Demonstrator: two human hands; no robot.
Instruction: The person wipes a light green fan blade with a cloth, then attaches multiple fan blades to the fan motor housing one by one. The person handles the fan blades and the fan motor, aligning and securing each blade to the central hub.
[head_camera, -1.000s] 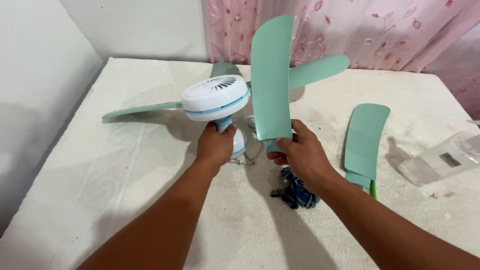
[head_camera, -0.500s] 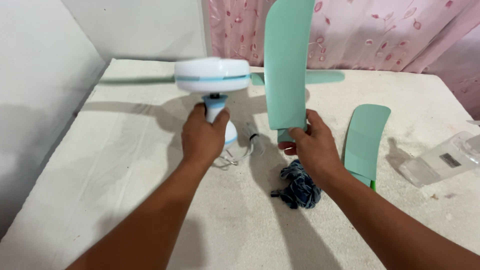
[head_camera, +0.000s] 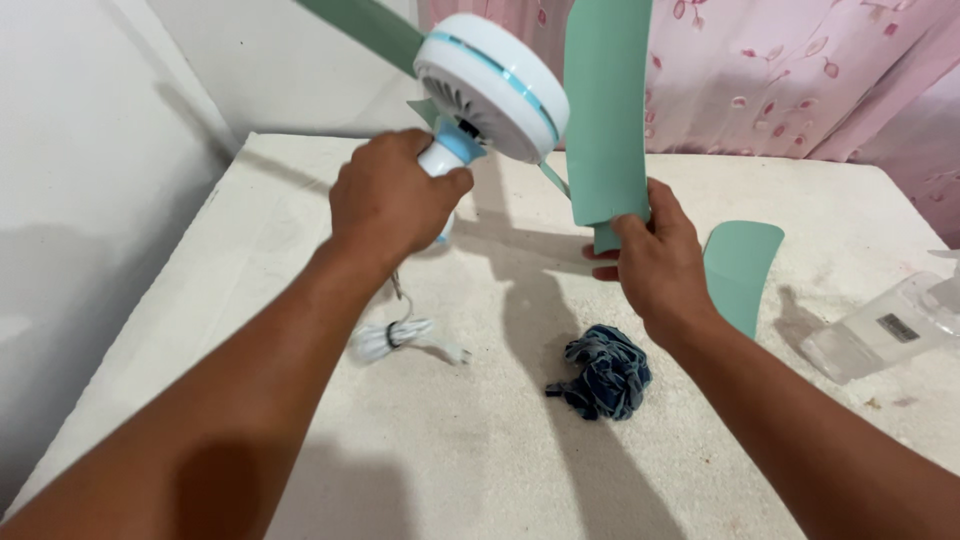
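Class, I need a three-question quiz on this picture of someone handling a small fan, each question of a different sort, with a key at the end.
1. True or false: the left hand grips the fan by its stem.
2. What does the right hand hold upright?
A. a loose blade
B. the cloth
C. the cord
3. Fill in: a second loose blade lies flat on the ____, to the right of the right hand.

Key: 1 true; 2 A; 3 table.
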